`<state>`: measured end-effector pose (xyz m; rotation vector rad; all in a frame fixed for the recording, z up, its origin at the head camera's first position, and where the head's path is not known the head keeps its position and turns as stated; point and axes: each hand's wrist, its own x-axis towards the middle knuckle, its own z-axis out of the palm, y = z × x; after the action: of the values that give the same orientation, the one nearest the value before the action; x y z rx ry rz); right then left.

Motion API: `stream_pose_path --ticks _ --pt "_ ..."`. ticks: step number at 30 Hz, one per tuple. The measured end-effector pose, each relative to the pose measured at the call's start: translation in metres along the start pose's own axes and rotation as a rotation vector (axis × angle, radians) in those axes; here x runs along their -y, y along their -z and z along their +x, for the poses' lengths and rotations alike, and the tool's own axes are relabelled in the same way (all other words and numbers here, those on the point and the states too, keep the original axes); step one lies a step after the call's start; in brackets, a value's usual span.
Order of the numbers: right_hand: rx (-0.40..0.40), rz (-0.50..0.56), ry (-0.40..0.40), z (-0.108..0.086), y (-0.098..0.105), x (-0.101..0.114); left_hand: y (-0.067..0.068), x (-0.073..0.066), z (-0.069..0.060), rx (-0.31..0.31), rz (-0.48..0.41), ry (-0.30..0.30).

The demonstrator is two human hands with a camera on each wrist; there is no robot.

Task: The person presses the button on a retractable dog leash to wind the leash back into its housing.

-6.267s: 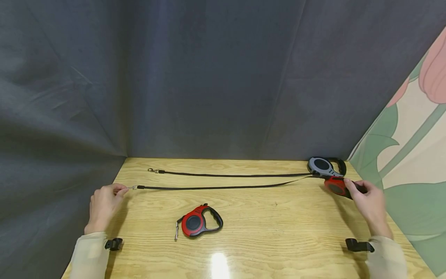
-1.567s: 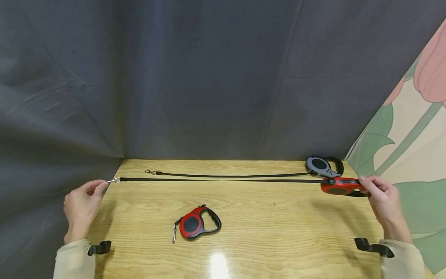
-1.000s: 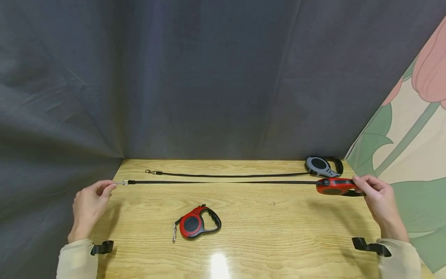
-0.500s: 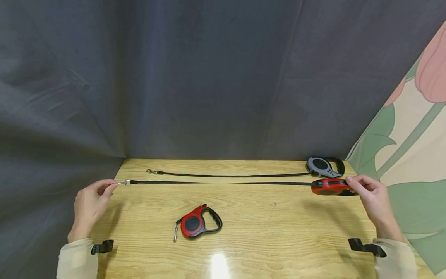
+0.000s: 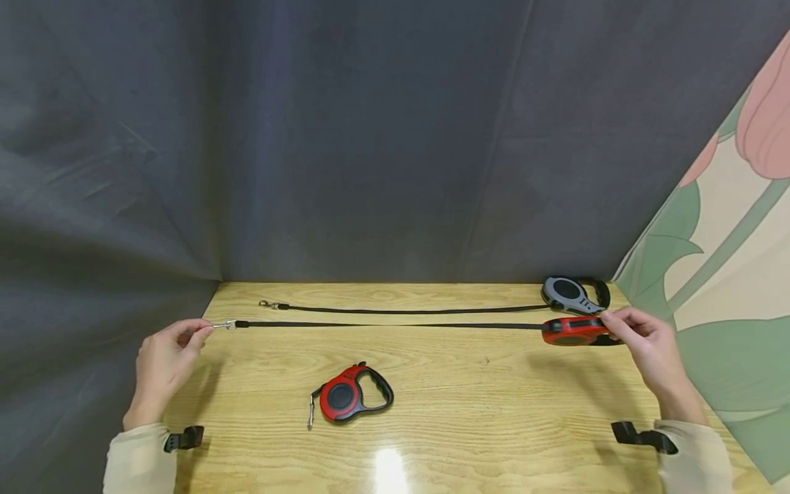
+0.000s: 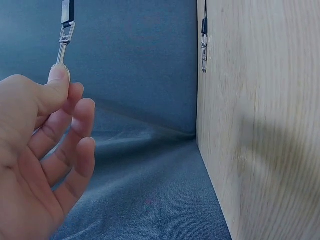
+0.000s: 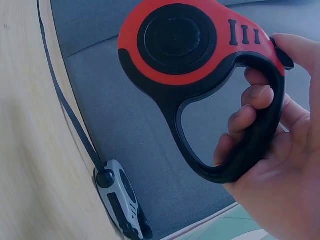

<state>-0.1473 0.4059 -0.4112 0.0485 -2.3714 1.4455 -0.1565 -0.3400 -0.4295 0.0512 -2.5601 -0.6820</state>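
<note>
My left hand (image 5: 162,370) pinches the metal snap clip (image 6: 62,47) of a black leash strap (image 5: 296,324) between thumb and forefinger; the other fingers are loosely bent. My right hand (image 5: 648,350) grips the black handle (image 7: 270,115) of a red retractable dog leash (image 5: 570,331). Its fingers curl through the handle loop, and the thumb lies at the button (image 7: 284,59). Stretched straight between both hands, the strap hangs above the table. Behind the red case, a grey retractable leash (image 5: 566,293) lies with its strap (image 5: 420,312) drawn out to the left.
Another red retractable leash (image 5: 341,396), strap wound in, lies left of centre on the wooden table (image 5: 481,425). Grey cloth (image 5: 370,171) borders the back and left. Flowered cloth (image 5: 728,274) hangs at the right.
Over six seconds ago the red leash hung lower with a slacker strap; it was then raised and pulled taut. Since then the hands have drawn closer together, the right moving left, and the strap has shortened.
</note>
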Motion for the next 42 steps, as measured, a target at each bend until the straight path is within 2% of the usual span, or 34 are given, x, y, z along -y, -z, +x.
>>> stream_pose_path --ticks 20,34,42 --pt "0.061 -0.025 0.01 -0.003 -0.01 0.005 -0.005 -0.009 0.0 0.0 -0.017 -0.051" --pt "0.069 -0.036 -0.007 -0.002 -0.011 0.007 -0.004 -0.013 -0.001 0.006 -0.011 -0.049" --pt "0.082 -0.045 0.011 -0.002 -0.015 0.01 -0.004 -0.013 0.0 0.011 -0.012 -0.049"
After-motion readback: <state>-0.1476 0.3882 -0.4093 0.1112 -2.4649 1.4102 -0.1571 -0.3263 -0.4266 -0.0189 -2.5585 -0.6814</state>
